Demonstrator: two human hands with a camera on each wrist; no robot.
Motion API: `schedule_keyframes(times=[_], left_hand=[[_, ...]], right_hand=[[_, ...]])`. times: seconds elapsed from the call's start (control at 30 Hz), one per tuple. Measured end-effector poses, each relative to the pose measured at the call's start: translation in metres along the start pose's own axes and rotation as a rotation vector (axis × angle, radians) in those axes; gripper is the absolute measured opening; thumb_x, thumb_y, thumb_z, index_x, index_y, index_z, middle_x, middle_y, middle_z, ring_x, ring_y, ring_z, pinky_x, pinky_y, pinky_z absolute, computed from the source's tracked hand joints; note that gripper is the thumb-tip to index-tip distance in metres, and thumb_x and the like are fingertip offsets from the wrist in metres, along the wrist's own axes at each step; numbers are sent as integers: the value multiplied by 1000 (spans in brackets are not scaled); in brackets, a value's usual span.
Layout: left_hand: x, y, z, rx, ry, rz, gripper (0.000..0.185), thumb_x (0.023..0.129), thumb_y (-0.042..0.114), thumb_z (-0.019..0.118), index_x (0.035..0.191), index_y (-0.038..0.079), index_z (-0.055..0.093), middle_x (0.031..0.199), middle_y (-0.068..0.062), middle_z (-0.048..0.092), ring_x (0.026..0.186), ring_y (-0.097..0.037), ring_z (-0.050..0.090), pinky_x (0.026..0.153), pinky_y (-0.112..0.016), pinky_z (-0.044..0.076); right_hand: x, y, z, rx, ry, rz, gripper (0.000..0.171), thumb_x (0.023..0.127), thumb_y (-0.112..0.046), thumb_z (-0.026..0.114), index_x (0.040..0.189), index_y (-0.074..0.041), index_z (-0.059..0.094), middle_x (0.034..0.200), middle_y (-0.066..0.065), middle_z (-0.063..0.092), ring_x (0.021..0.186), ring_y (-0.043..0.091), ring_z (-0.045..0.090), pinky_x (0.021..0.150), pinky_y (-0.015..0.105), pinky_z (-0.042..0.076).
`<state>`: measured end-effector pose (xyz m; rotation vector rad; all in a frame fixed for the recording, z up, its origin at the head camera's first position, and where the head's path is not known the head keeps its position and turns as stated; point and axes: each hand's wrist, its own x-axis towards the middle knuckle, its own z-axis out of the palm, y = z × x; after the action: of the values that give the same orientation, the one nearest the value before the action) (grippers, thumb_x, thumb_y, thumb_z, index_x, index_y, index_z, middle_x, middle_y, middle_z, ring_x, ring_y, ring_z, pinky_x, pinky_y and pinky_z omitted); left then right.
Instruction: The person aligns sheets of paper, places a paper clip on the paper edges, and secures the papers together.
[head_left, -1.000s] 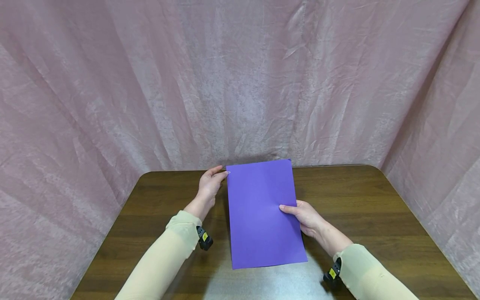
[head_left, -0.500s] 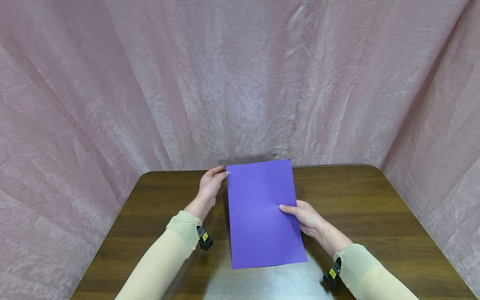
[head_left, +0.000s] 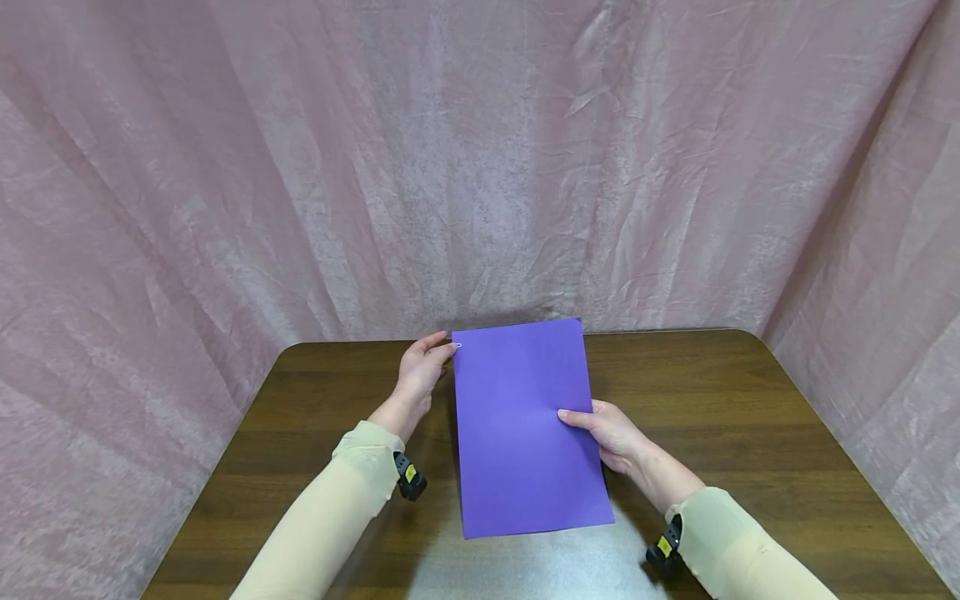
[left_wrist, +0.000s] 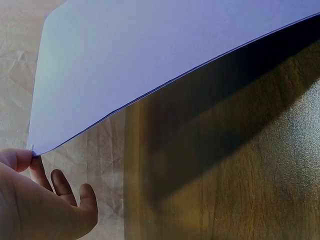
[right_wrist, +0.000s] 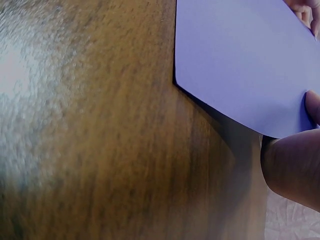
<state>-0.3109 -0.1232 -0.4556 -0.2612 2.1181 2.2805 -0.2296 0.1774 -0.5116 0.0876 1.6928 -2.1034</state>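
- Purple paper (head_left: 525, 425): I see my right hand (head_left: 611, 433) gripping its right long edge near the middle, thumb on the upper face and the fingers tucked beneath.
- My left hand (head_left: 420, 375) pinches the far left corner between thumb and fingertips; a small metallic glint shows at that corner, possibly a paper clip (head_left: 457, 345), but it is too small for me to confirm.
- The left wrist view shows the sheet's edge (left_wrist: 165, 85) lifted off the table (head_left: 750, 417), with a dark shadow on the wood below it. The right wrist view shows the near corner (right_wrist: 176, 82) likewise held above the tabletop.
- Position: the sheet is held over the middle of the table, long side running away from me, far edge tipped toward the pink curtain (head_left: 480, 167).
- Progress, as my judgement: the sheet is picked up and steadied in 2 hands, flat and without any fold or crease that I can see. Whatever is being done at the far left corner looks unfinished, since the fingers are on it.
- Both sleeves are cream, each with a small black wrist camera (head_left: 409, 477).
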Motion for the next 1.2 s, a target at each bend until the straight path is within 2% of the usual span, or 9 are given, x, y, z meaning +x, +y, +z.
schedule_keyframes(times=[0.4,0.67,1.0,1.2], left_hand=[[1,-2,1,-21,8,7,49,95,7,68,142,1,57,125,-16,68,97,-15,64,107,-53,42],[1,-2,1,-6,0,-3,50,95,8,69,143,0,56,129,-16,65,93,-15,65,101,-46,47],[3,-3,0,25,6,-7,48,95,9,70,141,1,58,121,-13,70,93,-15,64,98,-43,48],[2,-2,-2,31,1,-9,49,95,8,69,142,0,57,116,-12,71,95,-18,64,104,-49,46]], right_hand=[[1,2,1,-9,-1,-7,14,100,-14,66,111,-6,65,90,6,75,81,21,73,72,37,60],[2,1,2,-24,-1,-12,19,100,-14,66,116,-3,64,91,7,75,82,21,73,73,37,60],[3,2,4,-23,16,-8,12,99,-14,67,108,-6,66,87,6,75,79,21,73,71,37,60],[4,2,5,-20,14,-7,12,99,-14,67,108,-7,67,87,6,75,79,21,73,70,37,60]])
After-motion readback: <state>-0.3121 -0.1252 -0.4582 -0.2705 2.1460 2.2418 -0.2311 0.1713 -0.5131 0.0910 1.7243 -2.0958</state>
